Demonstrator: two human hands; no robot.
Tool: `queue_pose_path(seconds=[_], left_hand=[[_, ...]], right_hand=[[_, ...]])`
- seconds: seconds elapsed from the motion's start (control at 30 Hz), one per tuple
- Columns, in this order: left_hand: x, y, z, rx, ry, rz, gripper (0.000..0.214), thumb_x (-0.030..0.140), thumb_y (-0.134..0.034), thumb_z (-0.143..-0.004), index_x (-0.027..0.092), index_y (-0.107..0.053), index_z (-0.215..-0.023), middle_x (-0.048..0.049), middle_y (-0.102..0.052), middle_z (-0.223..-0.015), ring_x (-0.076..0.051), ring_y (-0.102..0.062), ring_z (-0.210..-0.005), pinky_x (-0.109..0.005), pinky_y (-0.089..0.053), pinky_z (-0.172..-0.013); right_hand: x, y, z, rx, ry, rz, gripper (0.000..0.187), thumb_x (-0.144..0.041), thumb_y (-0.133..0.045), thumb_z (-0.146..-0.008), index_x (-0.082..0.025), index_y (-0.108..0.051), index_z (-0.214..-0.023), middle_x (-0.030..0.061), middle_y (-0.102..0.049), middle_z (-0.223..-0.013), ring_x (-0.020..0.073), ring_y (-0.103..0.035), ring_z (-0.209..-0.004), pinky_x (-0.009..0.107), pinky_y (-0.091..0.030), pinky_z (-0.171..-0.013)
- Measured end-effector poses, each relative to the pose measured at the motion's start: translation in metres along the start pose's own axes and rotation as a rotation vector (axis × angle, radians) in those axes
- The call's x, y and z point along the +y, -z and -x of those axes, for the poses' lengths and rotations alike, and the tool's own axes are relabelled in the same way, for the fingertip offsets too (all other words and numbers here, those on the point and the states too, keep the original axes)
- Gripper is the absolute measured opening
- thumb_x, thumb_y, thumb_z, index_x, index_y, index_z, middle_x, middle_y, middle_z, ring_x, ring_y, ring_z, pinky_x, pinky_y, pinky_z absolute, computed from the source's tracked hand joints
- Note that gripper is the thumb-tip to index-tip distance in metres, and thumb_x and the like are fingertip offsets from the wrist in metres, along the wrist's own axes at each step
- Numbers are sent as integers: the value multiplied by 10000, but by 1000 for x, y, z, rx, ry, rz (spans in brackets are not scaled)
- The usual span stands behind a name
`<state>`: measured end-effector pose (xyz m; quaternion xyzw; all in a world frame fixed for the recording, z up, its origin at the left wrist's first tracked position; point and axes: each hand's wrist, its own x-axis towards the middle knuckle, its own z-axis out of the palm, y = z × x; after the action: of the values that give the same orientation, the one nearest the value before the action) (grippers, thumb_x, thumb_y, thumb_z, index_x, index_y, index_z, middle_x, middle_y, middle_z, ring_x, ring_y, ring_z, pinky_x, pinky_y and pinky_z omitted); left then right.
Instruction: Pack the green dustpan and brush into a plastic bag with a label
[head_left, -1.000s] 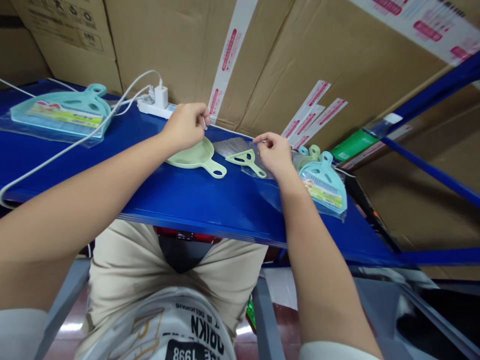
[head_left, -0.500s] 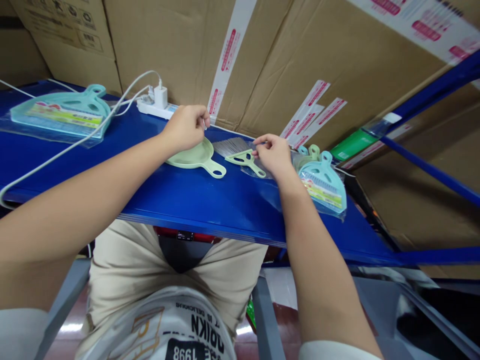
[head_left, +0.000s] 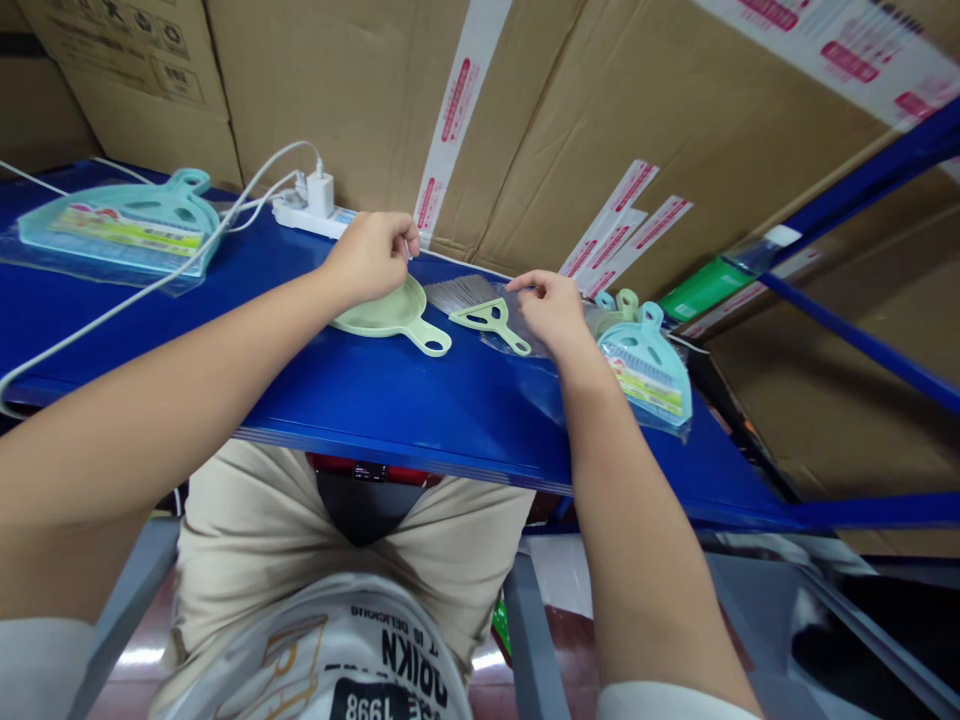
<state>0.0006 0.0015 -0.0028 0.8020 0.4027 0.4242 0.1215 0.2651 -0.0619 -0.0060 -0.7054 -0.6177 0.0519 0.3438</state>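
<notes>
My left hand (head_left: 373, 255) is closed in a pinch above a pale green dustpan (head_left: 386, 318), covering its far part. A small whitish bit shows at the fingertips, too small to name. The dustpan lies with its looped handle pointing right and towards me. To its right rests a small brush (head_left: 489, 314) with grey bristles and a pale green handle. Beside that brush, my right hand (head_left: 553, 308) hovers with the index finger stretched out and the others bent, nothing visible in it. Clear plastic wrapping (head_left: 501, 343) lies around the brush handle, partly behind the right hand.
A wrapped light blue dustpan set (head_left: 124, 228) lies far left, another (head_left: 646, 365) at right. A white power strip (head_left: 307, 216) with plugs and a cable (head_left: 142, 310) stands behind. Cardboard boxes (head_left: 352, 100) wall the back; a green bottle (head_left: 712, 285) leans right.
My right hand's index finger has straightened and lifted away from the other fingers. The left hand, dustpan and brush look unchanged.
</notes>
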Motion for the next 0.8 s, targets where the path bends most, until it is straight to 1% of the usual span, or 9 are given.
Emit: queue_pose_path(seconds=[0.1,0.17,0.27,0.33,0.4,0.47,0.57,0.7,0.8], left_hand=[[1,0,0,-5,-1,7,163,121,-572,-666,269,-608,-723,6,-673,-692,-221,-668,-754,-353,-533,-793],[1,0,1,-10,1,19,129,158,-592,-702,275,-633,-735,4,-687,-696,-228,-676,-772,-364,-537,-800],[3,1,1,-27,28,6,118,173,-598,-737,283,-643,-729,5,-708,-719,-220,-665,-798,-378,-528,-810],[3,1,1,-32,38,-6,137,154,-584,-734,282,-629,-719,8,-712,-729,-208,-660,-798,-376,-527,-813],[2,1,1,-28,25,-2,141,146,-578,-721,279,-624,-721,9,-708,-724,-208,-672,-790,-368,-536,-812],[-1,0,0,-17,-7,12,143,147,-578,-705,274,-636,-736,9,-702,-713,-217,-692,-785,-359,-546,-802],[-2,0,1,-27,-21,22,193,130,-562,-695,268,-667,-778,11,-723,-740,-218,-713,-804,-344,-556,-804],[8,4,4,-77,62,-19,271,76,-546,-724,251,-718,-840,-7,-788,-873,-218,-729,-880,-357,-571,-898],[19,8,6,-92,115,-77,282,26,-543,-730,228,-720,-816,-30,-789,-886,-226,-727,-888,-368,-562,-903]], right_hand=[[1,0,0,14,23,-18,352,-77,-517,-800,-204,-823,-920,-13,-561,-619,200,-562,-627,352,-513,-707],[2,1,-1,2,41,-29,339,-92,-525,-796,-213,-818,-917,-14,-566,-617,201,-572,-632,350,-517,-708],[1,2,0,-19,19,2,306,-95,-555,-809,-217,-810,-928,9,-642,-687,227,-624,-696,380,-539,-780],[-3,2,4,-44,-5,40,245,-112,-604,-830,-215,-792,-947,29,-702,-770,243,-661,-755,395,-546,-835],[-9,2,9,-128,-2,93,152,-145,-681,-841,-216,-760,-949,50,-747,-865,251,-688,-823,392,-547,-869],[-13,2,13,-246,36,162,85,-172,-743,-840,-220,-720,-906,73,-773,-960,255,-700,-897,381,-540,-894],[-15,3,16,-365,109,235,114,-174,-772,-833,-225,-677,-869,91,-784,-1055,256,-701,-969,360,-525,-905],[-13,7,15,-426,156,238,152,-149,-759,-829,-227,-658,-911,84,-782,-1103,237,-688,-950,347,-515,-899],[-12,8,15,-430,162,227,161,-125,-724,-838,-232,-632,-915,71,-775,-1075,226,-667,-914,350,-508,-901]])
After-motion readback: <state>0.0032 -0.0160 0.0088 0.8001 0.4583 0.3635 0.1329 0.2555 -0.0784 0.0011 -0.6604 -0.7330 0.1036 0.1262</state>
